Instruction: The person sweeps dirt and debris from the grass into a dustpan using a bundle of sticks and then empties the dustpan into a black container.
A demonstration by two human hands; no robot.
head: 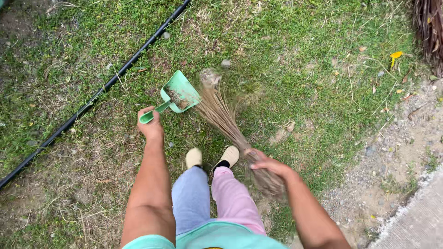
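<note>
Hands grip: left hand (150, 125) the green dustpan (177, 95), right hand (264, 162) the stick broom (221, 115); sweep short strokes toward the dustpan's grounded lip.

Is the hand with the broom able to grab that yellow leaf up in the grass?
Probably not from here. The right hand is shut around the broom close to the feet, and the yellow leaf lies far off across open grass. Nothing blocks the way; it simply looks too far.

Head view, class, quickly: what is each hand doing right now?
Left hand: closed around the handle of the green dustpan.
Right hand: closed around the stick broom, its bristle tips blurred by the pan's mouth.
</note>
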